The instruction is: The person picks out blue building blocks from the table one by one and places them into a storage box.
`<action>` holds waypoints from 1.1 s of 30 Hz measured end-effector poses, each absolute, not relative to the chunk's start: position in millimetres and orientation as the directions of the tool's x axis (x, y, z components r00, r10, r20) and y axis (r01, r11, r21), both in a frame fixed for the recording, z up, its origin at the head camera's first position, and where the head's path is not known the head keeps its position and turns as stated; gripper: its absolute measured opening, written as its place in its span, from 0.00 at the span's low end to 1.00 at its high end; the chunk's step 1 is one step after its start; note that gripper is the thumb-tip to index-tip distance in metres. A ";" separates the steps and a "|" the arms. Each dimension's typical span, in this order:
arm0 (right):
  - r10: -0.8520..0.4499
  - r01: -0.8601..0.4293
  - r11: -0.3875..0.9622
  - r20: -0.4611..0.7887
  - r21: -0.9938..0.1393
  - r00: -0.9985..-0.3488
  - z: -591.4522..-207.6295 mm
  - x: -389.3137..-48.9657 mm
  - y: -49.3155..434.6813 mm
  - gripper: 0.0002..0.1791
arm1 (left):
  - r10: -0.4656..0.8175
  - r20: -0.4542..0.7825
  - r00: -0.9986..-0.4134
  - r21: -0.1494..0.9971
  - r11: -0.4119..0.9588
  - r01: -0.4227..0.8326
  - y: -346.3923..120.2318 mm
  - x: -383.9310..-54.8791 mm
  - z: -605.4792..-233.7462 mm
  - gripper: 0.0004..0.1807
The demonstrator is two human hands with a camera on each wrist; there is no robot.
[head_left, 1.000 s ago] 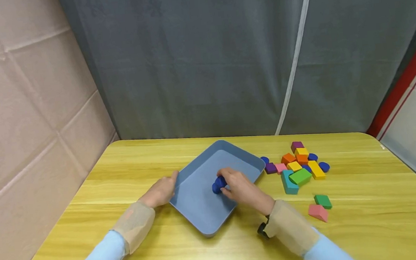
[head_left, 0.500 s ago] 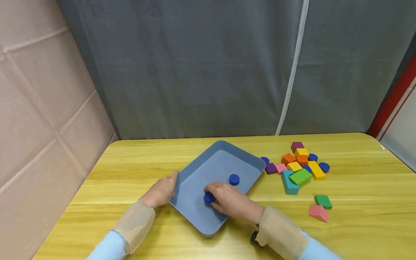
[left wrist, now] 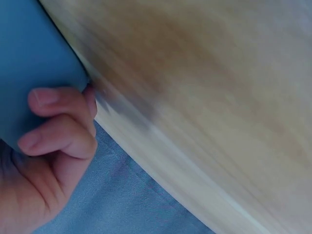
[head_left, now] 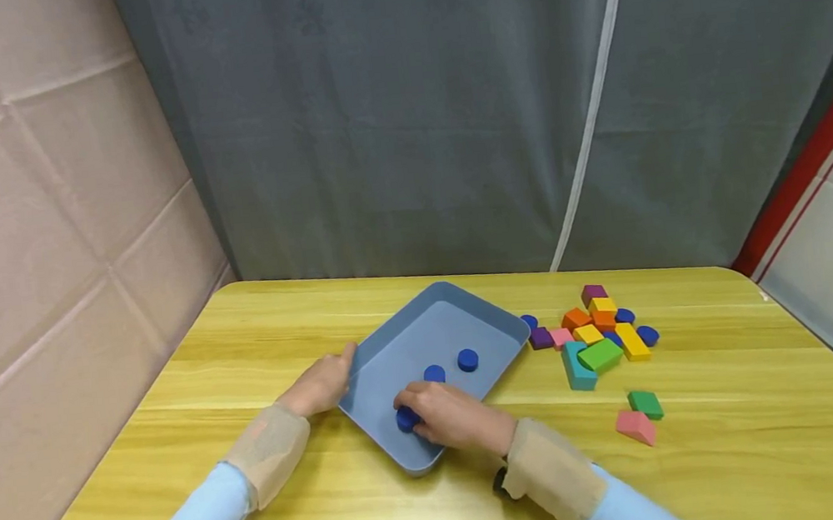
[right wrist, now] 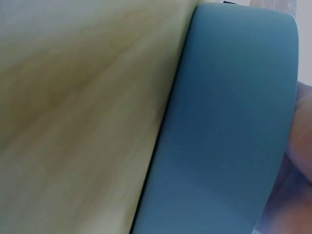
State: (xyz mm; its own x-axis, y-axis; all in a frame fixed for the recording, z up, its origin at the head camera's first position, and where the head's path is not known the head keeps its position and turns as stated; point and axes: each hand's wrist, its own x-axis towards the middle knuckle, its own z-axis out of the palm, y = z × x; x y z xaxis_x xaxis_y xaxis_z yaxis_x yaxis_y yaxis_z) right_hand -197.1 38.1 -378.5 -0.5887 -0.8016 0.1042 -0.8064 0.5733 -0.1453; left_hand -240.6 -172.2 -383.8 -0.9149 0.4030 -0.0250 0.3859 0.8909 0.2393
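Observation:
A blue-grey tray (head_left: pixel 468 322) lies turned cornerwise on the table. My left hand (head_left: pixel 320 384) grips its left side; in the left wrist view the curled fingers (left wrist: pixel 63 102) lie against the outer wall. Over the tray's near corner, my right hand (head_left: pixel 450 414) pinches a round blue block (head_left: pixel 406 419), partly covered by the fingers. Behind that hand, two more round blue blocks rest on the tray floor, a farther one (head_left: pixel 467 360) and a nearer one (head_left: pixel 434 373). The right wrist view mostly shows the tray's outer wall (right wrist: pixel 219 117), with the right hand at the edge.
Right of the tray sits a loose cluster of coloured blocks, among them a teal arch (head_left: pixel 579 368), a light green block (head_left: pixel 601 355) and a yellow block (head_left: pixel 632 341). Closer in lie a green block (head_left: pixel 645 404) and a pink triangular block (head_left: pixel 636 427). A grey curtain (head_left: pixel 389 129) hangs behind the table.
My right hand has moved toward the tray's near corner, and two round blue blocks now stand released behind it. The left hand and tray have stayed in place.

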 end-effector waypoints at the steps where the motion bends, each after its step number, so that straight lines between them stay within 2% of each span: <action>1: -0.805 -0.809 0.571 0.098 -0.140 -0.586 -378.2 -196.6 37.6 0.16 | 0.402 -0.027 -0.915 0.239 0.892 0.384 -172.2 -240.7 -384.1 0.21; 17: -0.803 -0.804 0.585 0.059 -0.109 -0.592 -379.8 -193.8 35.5 0.19 | 0.412 -0.011 -0.911 0.240 0.885 0.398 -172.0 -239.4 -384.8 0.22; 33: -0.803 -0.801 0.566 0.093 -0.194 -0.589 -375.4 -195.5 40.8 0.17 | 0.416 0.006 -0.910 0.234 0.884 0.405 -172.6 -240.1 -385.0 0.22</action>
